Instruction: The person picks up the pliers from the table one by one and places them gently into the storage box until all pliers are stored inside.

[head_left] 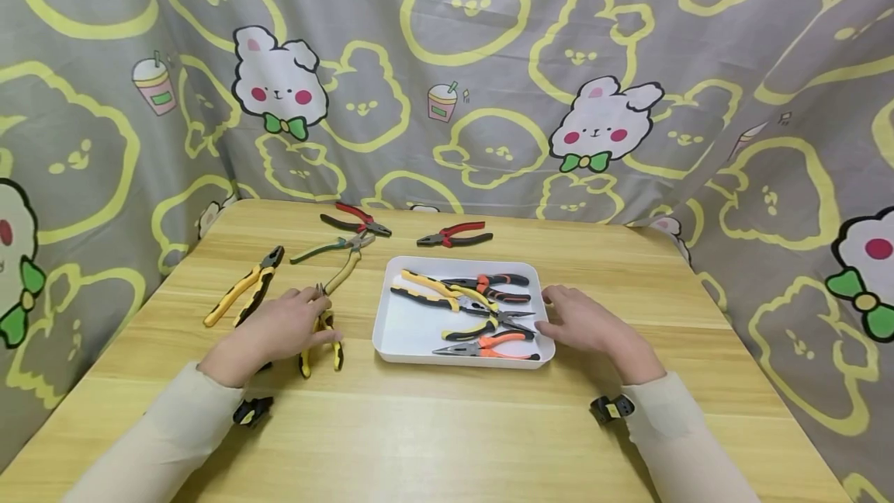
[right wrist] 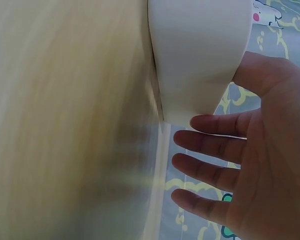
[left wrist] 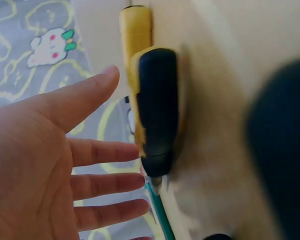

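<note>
Nearest to me, my two sleeves (head_left: 164, 429) come in cut off by the bottom of the head view, one on either side of the white tray (head_left: 414, 330). My hands are well apart, neither clamped on anything. Left of the tray, my left hand (head_left: 282, 326) lies palm down over small yellow-and-black pliers (head_left: 338, 355), its thumb spread and fingers loosely extended by a handle; I cannot tell how firmly they touch. It hides the middle of that tool, leaving the handle ends showing. A dark blurred shape (left wrist: 285, 135) cuts into the left wrist view, too soft to identify. At the tray's right end, my right hand (head_left: 587, 322) has its fingers straight along the outside wall, the thumb tip lost behind the wall in the right wrist view. Inside the tray, several pliers overlap, including an orange-handled pair (head_left: 482, 348); the pile's crossing parts are hard to separate. Farther left of the tray, larger pliers (head_left: 233, 296) run partly behind my left hand. Beyond the tray on the wooden surface (head_left: 447, 425) lie green-handled pliers (head_left: 359, 241) and two red-and-black pairs (head_left: 447, 237), before a patterned curtain (head_left: 377, 14).
</note>
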Available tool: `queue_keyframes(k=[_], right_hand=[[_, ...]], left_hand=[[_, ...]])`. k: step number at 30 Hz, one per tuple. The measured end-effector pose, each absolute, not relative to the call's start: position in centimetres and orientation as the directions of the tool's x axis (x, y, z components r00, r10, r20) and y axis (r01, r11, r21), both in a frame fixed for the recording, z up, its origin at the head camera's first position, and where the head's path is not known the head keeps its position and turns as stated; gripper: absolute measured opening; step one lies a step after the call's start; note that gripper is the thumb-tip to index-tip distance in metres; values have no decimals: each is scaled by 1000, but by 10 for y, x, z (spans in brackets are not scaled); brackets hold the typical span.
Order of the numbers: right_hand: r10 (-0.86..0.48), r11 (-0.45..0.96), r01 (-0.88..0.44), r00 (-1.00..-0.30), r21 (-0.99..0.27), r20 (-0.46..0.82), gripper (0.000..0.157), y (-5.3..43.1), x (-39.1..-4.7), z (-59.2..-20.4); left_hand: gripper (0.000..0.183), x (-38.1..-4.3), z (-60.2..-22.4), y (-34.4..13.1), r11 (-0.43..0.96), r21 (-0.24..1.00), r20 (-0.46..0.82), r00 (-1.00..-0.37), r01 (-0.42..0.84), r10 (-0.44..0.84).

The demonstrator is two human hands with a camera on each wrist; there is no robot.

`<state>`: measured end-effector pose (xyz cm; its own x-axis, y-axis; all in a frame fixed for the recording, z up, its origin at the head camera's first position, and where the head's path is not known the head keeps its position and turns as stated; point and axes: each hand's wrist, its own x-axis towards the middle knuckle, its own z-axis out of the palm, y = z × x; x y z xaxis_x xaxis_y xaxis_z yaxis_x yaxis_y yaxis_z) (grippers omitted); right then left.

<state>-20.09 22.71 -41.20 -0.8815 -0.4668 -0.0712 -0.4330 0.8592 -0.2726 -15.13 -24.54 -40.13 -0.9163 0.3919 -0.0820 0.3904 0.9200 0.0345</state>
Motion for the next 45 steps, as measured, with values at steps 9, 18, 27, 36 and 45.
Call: queue_keyframes(k=[9, 18, 27, 36, 45], right_hand=[[-484, 848, -450, -873, -281, -59, 52, 229, -200, -415], [-483, 848, -446, -873, -286, -72, 50, 227, -201, -414], [-474, 853, -439, -878, -283, -68, 51, 227, -201, -413], [-474, 851, -436, -878, -291, -71, 50, 227, -200, -412], [-465, 856, -423, -882, -296, -82, 50, 228, -201, -414]], left_hand=[[57, -149, -407, -249, 916, 50, -102, -910, 398, 401], [50, -146, -401, -249, 900, 89, -141, -889, 426, 435], [68, -138, -398, -240, 919, 95, -214, -894, 382, 394], [79, -130, -401, -237, 941, 128, -256, -907, 312, 335], [86, -133, -396, -239, 965, 165, -324, -913, 205, 249]])
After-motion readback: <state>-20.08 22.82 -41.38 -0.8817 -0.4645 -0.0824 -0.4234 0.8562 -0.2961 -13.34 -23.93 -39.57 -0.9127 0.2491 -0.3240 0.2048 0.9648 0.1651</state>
